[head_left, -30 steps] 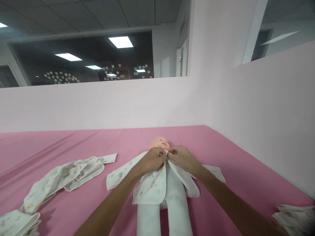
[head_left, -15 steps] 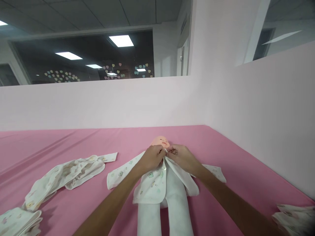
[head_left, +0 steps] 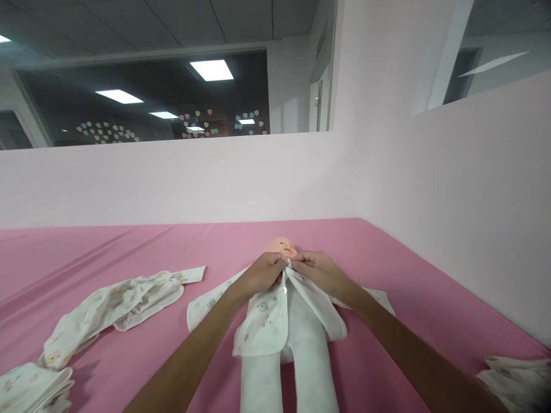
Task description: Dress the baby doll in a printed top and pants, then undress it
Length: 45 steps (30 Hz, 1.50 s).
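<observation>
A baby doll [head_left: 282,246] lies on its back, its head toward the wall. It wears a white printed baby shirt [head_left: 264,330], open down the front, over plain white legs [head_left: 262,381]. At the neckline my left hand [head_left: 264,272] is closed on one front edge of the shirt. My right hand [head_left: 321,269] pinches the other edge just under the chin, close against the left. Between the fingertips the two edges meet; whether a fastener is there is hidden. Below the hands the front panels part in an upside-down V.
Pink sheeting [head_left: 206,373] covers the surface up to a white wall [head_left: 185,183]. A crumpled printed garment [head_left: 124,304] lies to the left, with folded printed cloth [head_left: 34,387] nearer me. More printed cloth [head_left: 516,381] sits at the right edge.
My fingers have shifted slightly at the neckline, the right hand's fingers now lying flatter on the shirt edge. The shirt's front edges have moved a little left; the doll stays in place.
</observation>
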Tool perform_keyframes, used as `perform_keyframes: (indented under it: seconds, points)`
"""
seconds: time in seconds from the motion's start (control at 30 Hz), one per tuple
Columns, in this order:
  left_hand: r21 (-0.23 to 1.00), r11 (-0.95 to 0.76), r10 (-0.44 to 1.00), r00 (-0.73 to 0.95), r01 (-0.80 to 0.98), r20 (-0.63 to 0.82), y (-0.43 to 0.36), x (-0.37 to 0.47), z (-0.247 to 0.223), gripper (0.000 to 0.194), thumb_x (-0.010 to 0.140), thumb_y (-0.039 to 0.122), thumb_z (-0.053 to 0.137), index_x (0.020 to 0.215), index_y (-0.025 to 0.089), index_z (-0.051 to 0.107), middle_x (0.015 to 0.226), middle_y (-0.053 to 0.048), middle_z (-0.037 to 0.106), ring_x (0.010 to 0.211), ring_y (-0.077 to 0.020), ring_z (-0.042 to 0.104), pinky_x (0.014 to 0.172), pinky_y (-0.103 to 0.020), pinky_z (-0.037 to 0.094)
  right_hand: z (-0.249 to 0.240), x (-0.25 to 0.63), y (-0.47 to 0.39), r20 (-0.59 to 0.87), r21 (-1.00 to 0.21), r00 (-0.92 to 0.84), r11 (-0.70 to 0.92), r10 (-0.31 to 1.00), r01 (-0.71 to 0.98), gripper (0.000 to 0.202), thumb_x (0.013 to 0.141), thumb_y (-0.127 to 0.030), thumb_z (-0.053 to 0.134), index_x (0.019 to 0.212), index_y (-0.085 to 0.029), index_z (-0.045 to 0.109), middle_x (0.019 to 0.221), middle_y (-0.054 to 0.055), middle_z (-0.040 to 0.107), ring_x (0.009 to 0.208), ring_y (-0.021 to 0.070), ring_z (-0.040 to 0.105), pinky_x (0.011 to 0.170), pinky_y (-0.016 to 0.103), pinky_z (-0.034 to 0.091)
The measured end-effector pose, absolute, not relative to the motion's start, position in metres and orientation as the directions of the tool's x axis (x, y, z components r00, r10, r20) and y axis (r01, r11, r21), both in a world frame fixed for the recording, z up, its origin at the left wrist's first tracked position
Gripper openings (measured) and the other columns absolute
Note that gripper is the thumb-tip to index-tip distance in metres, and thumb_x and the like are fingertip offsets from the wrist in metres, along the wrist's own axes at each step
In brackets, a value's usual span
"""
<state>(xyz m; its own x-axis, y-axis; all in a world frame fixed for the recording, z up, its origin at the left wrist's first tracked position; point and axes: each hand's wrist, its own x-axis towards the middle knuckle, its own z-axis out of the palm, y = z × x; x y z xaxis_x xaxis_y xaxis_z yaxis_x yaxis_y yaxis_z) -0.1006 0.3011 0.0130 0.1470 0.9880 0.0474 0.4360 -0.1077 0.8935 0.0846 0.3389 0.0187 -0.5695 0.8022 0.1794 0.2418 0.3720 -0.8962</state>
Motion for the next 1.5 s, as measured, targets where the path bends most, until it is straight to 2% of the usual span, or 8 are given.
perform_keyframes:
  seconds: [0.27, 0.47, 0.7, 0.93, 1.1, 1.3, 1.4, 1.5]
  points:
    - [0.925, -0.076, 0.987, 0.159, 0.373, 0.017, 0.297, -0.099, 0.019, 0.033, 0.087, 0.043, 0.046, 0.066, 0.019, 0.040, 0.063, 0.004, 0.048, 0.056, -0.0092, 0.039, 0.055, -0.023, 0.031, 0.012, 0.082, 0.345, 0.186, -0.888, -0.534, 0.373, 0.825, 0.267, 0.026, 0.083, -0.038, 0.055, 0.089, -0.017, 0.069, 0.086, 0.002, 0.067, 0.078, 0.0154, 0.058, 0.068, 0.026, 0.041]
    - [0.926, -0.069, 0.985, 0.170, 0.370, 0.005, 0.296, -0.098, 0.020, 0.034, 0.087, 0.043, 0.047, 0.064, 0.018, 0.043, 0.061, 0.004, 0.049, 0.056, -0.0092, 0.041, 0.058, -0.024, 0.032, 0.003, 0.078, 0.348, 0.241, -0.869, -0.527, 0.423, 0.815, 0.258, 0.024, 0.084, -0.037, 0.053, 0.079, -0.016, 0.062, 0.072, -0.002, 0.056, 0.064, 0.0102, 0.046, 0.058, 0.023, 0.034]
    - [0.935, -0.062, 0.988, 0.156, 0.349, 0.007, 0.299, -0.098, 0.018, 0.031, 0.085, 0.040, 0.049, 0.064, 0.018, 0.046, 0.061, 0.003, 0.052, 0.056, -0.0094, 0.043, 0.058, -0.024, 0.033, 0.002, 0.079, 0.350, 0.245, -0.835, -0.548, 0.462, 0.799, 0.300, 0.024, 0.086, -0.036, 0.048, 0.075, -0.016, 0.056, 0.068, -0.003, 0.047, 0.061, 0.0093, 0.038, 0.055, 0.023, 0.029]
    - [0.946, -0.074, 0.992, 0.125, 0.316, 0.036, 0.302, -0.097, 0.017, 0.033, 0.079, 0.037, 0.055, 0.055, 0.017, 0.043, 0.054, 0.004, 0.045, 0.051, -0.0078, 0.037, 0.053, -0.023, 0.029, 0.006, 0.080, 0.348, 0.220, -0.786, -0.577, 0.493, 0.786, 0.372, 0.017, 0.083, -0.030, 0.048, 0.077, -0.017, 0.058, 0.070, -0.002, 0.051, 0.064, 0.0112, 0.043, 0.055, 0.023, 0.031]
    - [0.963, -0.066, 0.993, 0.109, 0.261, 0.038, 0.305, -0.097, 0.016, 0.030, 0.077, 0.035, 0.055, 0.055, 0.017, 0.045, 0.055, 0.003, 0.047, 0.050, -0.0076, 0.037, 0.050, -0.023, 0.027, 0.017, 0.083, 0.339, 0.326, -0.719, -0.549, 0.579, 0.769, 0.383, 0.011, 0.083, -0.029, 0.052, 0.088, -0.021, 0.057, 0.083, -0.002, 0.059, 0.074, 0.0131, 0.051, 0.064, 0.025, 0.039]
    - [0.983, 0.010, 0.997, 0.078, 0.185, -0.025, 0.304, -0.095, 0.018, 0.028, 0.077, 0.035, 0.050, 0.057, 0.018, 0.042, 0.055, 0.003, 0.045, 0.049, -0.0069, 0.033, 0.047, -0.023, 0.021, 0.024, 0.081, 0.332, 0.358, -0.602, -0.593, 0.664, 0.721, 0.444, 0.015, 0.088, -0.028, 0.045, 0.081, -0.021, 0.055, 0.080, -0.001, 0.059, 0.073, 0.0140, 0.051, 0.065, 0.028, 0.039]
    - [0.978, 0.045, 0.997, 0.058, 0.205, -0.058, 0.303, -0.094, 0.019, 0.027, 0.077, 0.035, 0.049, 0.057, 0.018, 0.042, 0.055, 0.003, 0.045, 0.049, -0.0073, 0.034, 0.047, -0.023, 0.021, 0.027, 0.084, 0.332, 0.334, -0.598, -0.596, 0.653, 0.731, 0.466, 0.018, 0.089, -0.031, 0.045, 0.079, -0.021, 0.055, 0.083, 0.000, 0.060, 0.076, 0.0145, 0.052, 0.066, 0.028, 0.039]
    - [0.950, 0.030, 0.999, 0.029, 0.309, -0.041, 0.298, -0.090, 0.027, 0.022, 0.077, 0.035, 0.050, 0.063, 0.019, 0.044, 0.058, 0.003, 0.047, 0.050, -0.0080, 0.035, 0.047, -0.023, 0.024, 0.030, 0.092, 0.333, 0.269, -0.639, -0.607, 0.610, 0.748, 0.468, 0.017, 0.086, -0.036, 0.051, 0.083, -0.021, 0.057, 0.092, 0.001, 0.062, 0.082, 0.0164, 0.055, 0.068, 0.029, 0.041]
